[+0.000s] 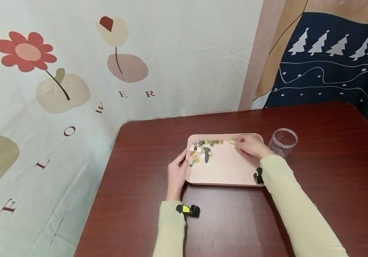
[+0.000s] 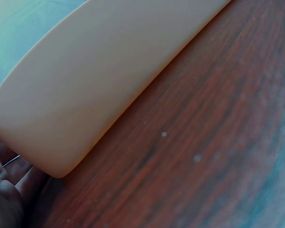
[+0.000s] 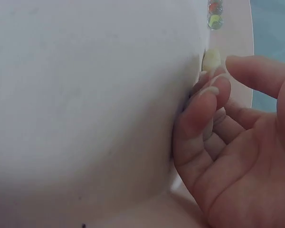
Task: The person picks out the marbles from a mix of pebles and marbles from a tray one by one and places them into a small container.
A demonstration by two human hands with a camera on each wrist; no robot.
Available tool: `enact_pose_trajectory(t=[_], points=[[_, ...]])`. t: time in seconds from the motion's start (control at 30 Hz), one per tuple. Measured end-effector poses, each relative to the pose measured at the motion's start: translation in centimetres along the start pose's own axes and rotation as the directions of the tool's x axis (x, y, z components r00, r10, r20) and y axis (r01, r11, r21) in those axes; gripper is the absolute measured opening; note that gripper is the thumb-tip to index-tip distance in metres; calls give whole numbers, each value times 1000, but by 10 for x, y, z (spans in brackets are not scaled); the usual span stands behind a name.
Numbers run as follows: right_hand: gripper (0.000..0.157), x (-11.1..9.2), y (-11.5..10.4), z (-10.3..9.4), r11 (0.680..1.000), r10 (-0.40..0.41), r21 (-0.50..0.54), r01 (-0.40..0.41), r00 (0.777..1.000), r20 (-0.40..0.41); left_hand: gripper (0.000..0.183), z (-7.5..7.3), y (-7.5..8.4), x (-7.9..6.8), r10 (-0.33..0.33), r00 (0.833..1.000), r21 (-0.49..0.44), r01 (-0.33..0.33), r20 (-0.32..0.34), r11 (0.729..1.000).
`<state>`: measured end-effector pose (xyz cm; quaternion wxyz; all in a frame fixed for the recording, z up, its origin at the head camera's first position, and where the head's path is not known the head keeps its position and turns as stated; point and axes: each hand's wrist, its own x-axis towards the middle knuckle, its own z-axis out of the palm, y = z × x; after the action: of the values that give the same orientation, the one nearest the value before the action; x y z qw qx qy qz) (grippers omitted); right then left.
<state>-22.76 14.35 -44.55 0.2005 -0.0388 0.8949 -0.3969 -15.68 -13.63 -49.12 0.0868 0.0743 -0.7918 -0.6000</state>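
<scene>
A pink tray (image 1: pixel 224 175) lies on the table, with my left hand (image 1: pixel 176 174) gripping its left edge. In the left wrist view the fingers of that hand (image 2: pixel 9 190) reach beneath the tray's corner (image 2: pixel 61 152). At the tray's far side my right hand (image 1: pixel 251 145) has its fingertips at a pale yellow stone (image 1: pixel 231 141), seemingly pinching one end. The right wrist view shows this stone (image 3: pixel 212 60) by the tray wall, near glass marbles (image 3: pixel 215 21). A row of marbles (image 1: pixel 213 142) runs along the far rim. Mixed stones (image 1: pixel 202 156) cluster at the tray's left.
A clear plastic jar (image 1: pixel 283 141) stands on the table just right of the tray, close to my right wrist. The dark red wooden table (image 1: pixel 132 200) extends around the tray. Behind it hangs a flower-printed cloth (image 1: pixel 184 71), with a navy tree-patterned cloth (image 1: pixel 331 71) at the right.
</scene>
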Motion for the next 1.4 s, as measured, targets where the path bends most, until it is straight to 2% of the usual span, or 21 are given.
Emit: enact_pose_trajectory(t=[0.17,0.47,0.73,0.93,1.1,1.4], points=[[13,-2,1,-1,998,-49,33,49,999,3,37,0,0,1,14,1000,0,-14,5,1000],[25,-4,-4,-3,988,-89,134,79,994,70,37,1,0,3,25,1000,16,-25,-6,1000],[27,-16,-21,-9,991,-107,88,99,990,87,37,1,1,3,28,1000,20,-28,-10,999],[27,-28,-27,-16,988,-146,54,143,988,57,37,1,0,2,20,1000,25,-20,-12,999],[27,-39,-30,-19,983,-176,50,175,984,1,37,-1,0,1,16,1000,1,-16,-1,1000],[27,-61,-31,-16,972,-188,131,198,979,-79,37,-1,-1,0,3,1000,0,-3,5,1000]])
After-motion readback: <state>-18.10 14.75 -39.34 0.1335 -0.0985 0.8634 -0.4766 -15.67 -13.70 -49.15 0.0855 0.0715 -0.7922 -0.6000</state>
